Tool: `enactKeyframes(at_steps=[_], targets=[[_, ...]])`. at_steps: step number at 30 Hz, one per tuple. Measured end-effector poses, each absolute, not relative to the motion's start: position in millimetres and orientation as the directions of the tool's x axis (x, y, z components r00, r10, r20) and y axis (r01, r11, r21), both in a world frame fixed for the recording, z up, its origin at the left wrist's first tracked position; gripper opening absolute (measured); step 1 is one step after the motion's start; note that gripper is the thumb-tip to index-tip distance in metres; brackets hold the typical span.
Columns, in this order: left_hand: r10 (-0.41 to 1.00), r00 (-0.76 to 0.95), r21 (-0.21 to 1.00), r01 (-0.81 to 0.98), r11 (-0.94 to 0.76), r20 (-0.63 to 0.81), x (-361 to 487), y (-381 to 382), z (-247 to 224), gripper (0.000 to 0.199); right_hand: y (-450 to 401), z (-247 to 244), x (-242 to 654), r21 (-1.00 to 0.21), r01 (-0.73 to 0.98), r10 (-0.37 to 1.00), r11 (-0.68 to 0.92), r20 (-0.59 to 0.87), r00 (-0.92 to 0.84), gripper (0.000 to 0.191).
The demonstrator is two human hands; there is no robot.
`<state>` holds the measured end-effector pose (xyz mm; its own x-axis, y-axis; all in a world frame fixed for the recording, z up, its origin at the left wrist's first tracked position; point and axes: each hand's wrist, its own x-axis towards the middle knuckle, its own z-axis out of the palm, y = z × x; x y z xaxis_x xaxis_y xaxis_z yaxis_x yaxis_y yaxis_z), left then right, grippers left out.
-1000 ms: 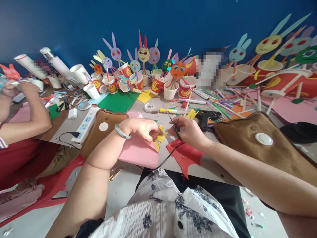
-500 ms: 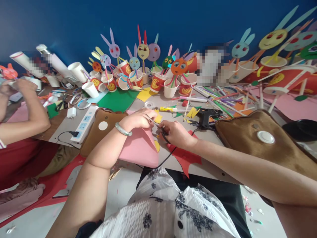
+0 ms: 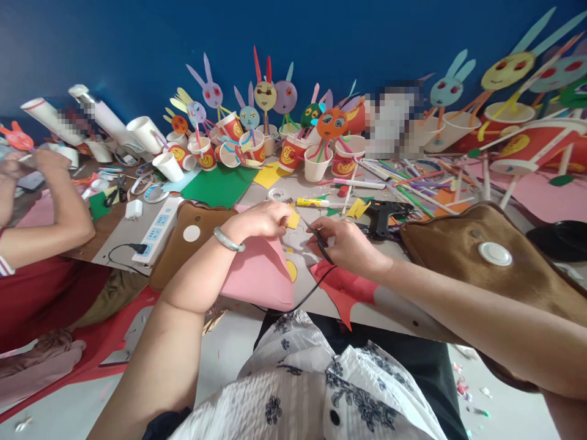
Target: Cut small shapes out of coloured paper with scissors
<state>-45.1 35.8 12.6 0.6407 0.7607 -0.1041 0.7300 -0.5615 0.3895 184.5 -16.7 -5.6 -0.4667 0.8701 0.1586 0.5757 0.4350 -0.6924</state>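
My right hand [image 3: 346, 245] holds dark-handled scissors [image 3: 320, 237], with the blades pointing up and left toward my other hand. A bracelet circles the wrist of my left hand [image 3: 265, 221], whose fingers are pinched together above the pink paper [image 3: 257, 275]; what they hold is too small to make out. Between the hands lie a yellow scrap [image 3: 293, 219] and a yellow paper circle [image 3: 291, 271]. Red paper [image 3: 346, 290] rests below my right forearm, beside a black cable.
A black glue gun [image 3: 385, 219] stands to the right, near a brown furry pouch [image 3: 458, 250]. Green paper [image 3: 220, 185], a power strip [image 3: 160, 229] and paper cups [image 3: 318, 164] with rabbit faces are behind. Another person's arm [image 3: 64, 214] is at left.
My right hand has moved right with the scissors, away from my left hand. My left hand has barely moved.
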Motion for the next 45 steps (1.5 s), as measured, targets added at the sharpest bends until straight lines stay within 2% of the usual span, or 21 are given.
enactKeyframes(at_steps=[5, 10, 15, 17, 20, 24, 29, 32, 37, 42, 45], targets=[[0.748, 0.659, 0.467, 0.688, -0.556, -0.079, -40.2, 31.2, 19.9, 0.007, -30.9, 2.3, 212.8, -0.632, 0.594, 0.860, 0.498, 0.274, -0.430, 0.014], [0.769, 0.640, 0.577, 0.630, -0.520, -0.005, -32.9, 24.0, 22.4, 0.007, -35.8, -2.2, 227.2, -0.635, 0.612, 0.882, 0.472, 0.337, -0.330, 0.012], [0.816, 0.537, 0.780, 0.409, -0.473, 0.213, -17.8, 10.7, 19.8, 0.004, -31.9, -8.6, 228.2, -0.773, 0.521, 0.932, 0.363, 0.291, -0.217, 0.017], [0.846, 0.493, 0.865, 0.314, -0.392, 0.204, -10.6, 4.7, 18.1, 0.006, -32.0, -8.7, 228.4, -0.845, 0.430, 0.945, 0.317, 0.244, -0.216, 0.022], [0.879, 0.463, 0.948, 0.214, -0.237, 0.115, -0.4, -2.8, 15.2, 0.012, -34.1, -7.9, 228.2, -0.931, 0.269, 0.954, 0.246, 0.183, -0.239, 0.036], [0.880, 0.471, 0.974, 0.169, -0.149, 0.053, 9.0, -9.8, 11.7, 0.018, -37.3, -8.1, 226.4, -0.978, 0.104, 0.960, 0.181, 0.153, -0.236, 0.051], [0.882, 0.462, 0.962, 0.189, -0.198, 0.091, 14.2, -20.1, 11.8, 0.023, -41.4, -6.5, 224.9, -0.987, 0.030, 0.968, 0.157, 0.147, -0.205, 0.051], [0.879, 0.460, 0.949, 0.203, -0.241, 0.125, 16.2, -26.6, 11.9, 0.023, -43.6, -5.3, 224.0, -0.987, 0.019, 0.967, 0.162, 0.155, -0.204, 0.046], [0.881, 0.455, 0.966, 0.147, -0.215, 0.127, 18.2, -29.8, 9.6, 0.024, -44.6, -6.2, 222.4, -0.982, 0.036, 0.964, 0.185, 0.174, -0.203, 0.036], [0.873, 0.483, 0.992, 0.058, -0.110, 0.069, 17.9, -27.8, 11.1, 0.016, -44.0, -5.4, 220.8, -0.987, 0.011, 0.966, 0.163, 0.157, -0.208, 0.038], [0.872, 0.490, 0.998, 0.048, -0.048, 0.018, 18.3, -28.5, 13.9, 0.018, -44.5, -4.8, 220.3, -0.987, 0.024, 0.967, 0.156, 0.148, -0.207, 0.042]])
